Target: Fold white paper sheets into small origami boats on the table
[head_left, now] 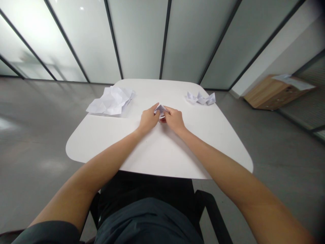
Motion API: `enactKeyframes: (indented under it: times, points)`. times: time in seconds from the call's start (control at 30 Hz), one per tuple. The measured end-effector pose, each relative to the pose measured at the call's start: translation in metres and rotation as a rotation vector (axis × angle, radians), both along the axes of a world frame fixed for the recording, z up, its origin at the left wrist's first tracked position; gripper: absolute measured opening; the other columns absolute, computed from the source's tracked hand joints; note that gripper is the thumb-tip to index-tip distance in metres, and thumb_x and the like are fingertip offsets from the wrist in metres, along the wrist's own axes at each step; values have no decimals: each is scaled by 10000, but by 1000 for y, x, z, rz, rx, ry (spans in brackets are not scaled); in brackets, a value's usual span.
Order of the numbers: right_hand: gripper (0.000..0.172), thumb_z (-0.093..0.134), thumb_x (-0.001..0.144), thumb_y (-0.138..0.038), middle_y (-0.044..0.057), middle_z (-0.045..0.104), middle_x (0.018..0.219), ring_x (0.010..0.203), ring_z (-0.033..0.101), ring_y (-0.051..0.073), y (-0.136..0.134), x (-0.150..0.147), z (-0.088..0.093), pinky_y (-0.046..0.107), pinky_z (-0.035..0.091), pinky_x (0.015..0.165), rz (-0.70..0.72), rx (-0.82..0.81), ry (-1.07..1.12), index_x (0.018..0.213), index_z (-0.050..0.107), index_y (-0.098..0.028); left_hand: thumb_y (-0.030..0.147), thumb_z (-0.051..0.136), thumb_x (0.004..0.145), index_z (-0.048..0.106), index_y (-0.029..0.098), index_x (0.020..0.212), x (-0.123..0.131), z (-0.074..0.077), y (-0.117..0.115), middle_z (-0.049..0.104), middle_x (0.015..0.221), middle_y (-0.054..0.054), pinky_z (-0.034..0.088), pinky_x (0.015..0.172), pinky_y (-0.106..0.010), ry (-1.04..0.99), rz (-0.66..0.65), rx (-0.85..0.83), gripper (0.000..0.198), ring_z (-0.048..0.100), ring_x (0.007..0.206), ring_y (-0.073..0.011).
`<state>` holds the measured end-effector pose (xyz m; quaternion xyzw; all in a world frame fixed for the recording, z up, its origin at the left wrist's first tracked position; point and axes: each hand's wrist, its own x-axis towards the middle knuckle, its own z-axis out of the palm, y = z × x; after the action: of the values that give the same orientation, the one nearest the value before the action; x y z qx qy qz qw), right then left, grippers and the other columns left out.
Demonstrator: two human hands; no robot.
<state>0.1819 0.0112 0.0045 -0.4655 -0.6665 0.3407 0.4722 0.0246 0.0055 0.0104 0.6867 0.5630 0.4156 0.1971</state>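
Note:
A small folded piece of white paper (160, 109) sits at the middle of the white table (157, 152). Both of my hands pinch it. My left hand (148, 119) grips its left side with the fingers closed on the fold. My right hand (173, 118) grips its right side the same way. The lower part of the paper is hidden behind my fingers.
A pile of crumpled white sheets (111, 101) lies at the table's far left. Folded white paper shapes (201, 98) lie at the far right. A wooden cabinet (270, 92) stands on the floor to the right, glass wall panels behind. A dark chair arm (215, 217) shows below.

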Motion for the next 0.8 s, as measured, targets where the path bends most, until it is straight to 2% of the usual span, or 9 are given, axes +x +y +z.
enactKeyframes:
  times: [0.1,0.2,0.33,0.4,0.5,0.63,0.8]
  points:
    - [325,636,966,-282,17,799,987,652,761,188,4,-1,0,363,672,673,-38,-96,172,1253,788,-270,208,555,978,664,221,1460,-2,-4,6,791,1154,-77,585,903,-338,-195,-55,-116,494,773,869,-193]
    - [367,614,941,-169,24,804,941,696,782,184,4,0,6,373,694,721,-23,-238,314,1264,777,-230,166,584,947,613,210,1506,-7,-4,8,786,1085,-56,596,858,-299,-474,-175,-246,562,755,820,-142]
    - [404,620,884,-61,12,795,819,734,790,177,3,8,14,386,696,853,38,-331,444,1234,777,-187,228,796,859,554,226,1549,-18,1,3,745,1241,-76,589,883,-281,-655,-395,-328,732,734,943,-145]
    - [375,647,867,-58,19,803,850,741,789,178,2,13,17,396,693,883,83,-353,491,1195,780,-178,314,822,871,568,240,1533,-21,3,2,720,1306,-91,587,904,-288,-695,-454,-369,713,728,1007,-162]
    - [268,694,889,-127,49,812,941,796,796,194,1,17,17,408,690,906,177,-384,549,1139,778,-172,357,770,925,618,206,1465,-22,2,4,755,1152,-79,581,912,-293,-762,-421,-388,581,723,940,-146]
    - [126,754,920,-233,46,800,958,790,786,182,1,16,12,384,695,878,169,-330,490,1038,771,-191,215,818,829,637,169,1398,-21,-5,8,739,869,-2,560,852,-262,-750,-410,-320,599,682,772,-107]
    - [313,851,863,-404,-5,764,883,769,765,166,6,13,4,359,697,805,165,-200,359,1108,733,-250,240,827,806,589,191,1406,-21,-9,8,741,825,14,528,775,-234,-691,-422,-196,648,668,735,-107]
